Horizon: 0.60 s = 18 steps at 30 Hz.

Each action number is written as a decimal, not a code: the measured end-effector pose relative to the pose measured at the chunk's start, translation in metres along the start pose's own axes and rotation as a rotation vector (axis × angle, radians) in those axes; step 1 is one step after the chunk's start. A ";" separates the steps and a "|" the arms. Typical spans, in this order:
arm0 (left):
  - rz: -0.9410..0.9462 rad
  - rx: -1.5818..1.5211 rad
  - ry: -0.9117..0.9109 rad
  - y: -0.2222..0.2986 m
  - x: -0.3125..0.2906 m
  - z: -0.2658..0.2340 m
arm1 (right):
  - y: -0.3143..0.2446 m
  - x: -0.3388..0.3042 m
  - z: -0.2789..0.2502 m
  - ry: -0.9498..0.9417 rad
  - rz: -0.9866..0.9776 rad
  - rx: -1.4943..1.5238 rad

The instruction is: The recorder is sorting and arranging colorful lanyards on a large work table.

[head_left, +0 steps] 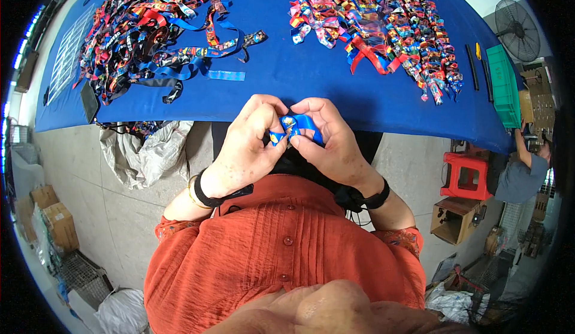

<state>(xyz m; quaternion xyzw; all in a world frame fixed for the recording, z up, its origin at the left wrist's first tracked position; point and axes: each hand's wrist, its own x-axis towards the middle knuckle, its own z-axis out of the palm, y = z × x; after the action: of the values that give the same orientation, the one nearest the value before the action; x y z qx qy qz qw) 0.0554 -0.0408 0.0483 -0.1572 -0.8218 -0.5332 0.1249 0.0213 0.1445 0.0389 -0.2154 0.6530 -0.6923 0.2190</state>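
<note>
Between my two hands, just off the near edge of the blue-covered table (269, 88), is a folded blue printed ribbon strap (291, 122), looped into a small bundle. My left hand (254, 139) pinches its left end with thumb and bent fingers. On the other side my right hand (326, 133) grips the loop, thumb below and fingers above. Far left on the table lies a loose, tangled heap of printed straps (144, 35), some trailing toward the middle. At the far right, many folded bundles of similar straps (383, 29) lie in rows.
A green crate (503, 85) and dark rods (471, 67) lie along the table's right edge. Beyond stands a black fan (516, 30). A red stool (466, 176) and another person (521, 175) are at right. A white sack (147, 154) hangs or stands below the table's left front.
</note>
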 end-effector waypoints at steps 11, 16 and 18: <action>0.008 0.162 0.048 0.010 -0.005 0.005 | -0.008 0.003 0.003 0.019 0.079 0.079; -0.062 -0.085 0.009 0.000 -0.003 -0.002 | -0.002 0.001 0.003 0.026 -0.010 -0.021; -0.052 -0.080 -0.003 0.000 -0.001 -0.004 | 0.000 0.001 0.003 0.062 -0.029 -0.111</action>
<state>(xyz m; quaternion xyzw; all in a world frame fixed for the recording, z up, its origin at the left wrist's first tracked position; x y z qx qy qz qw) 0.0567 -0.0446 0.0496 -0.1415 -0.8039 -0.5683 0.1036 0.0219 0.1413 0.0387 -0.2149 0.6938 -0.6644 0.1762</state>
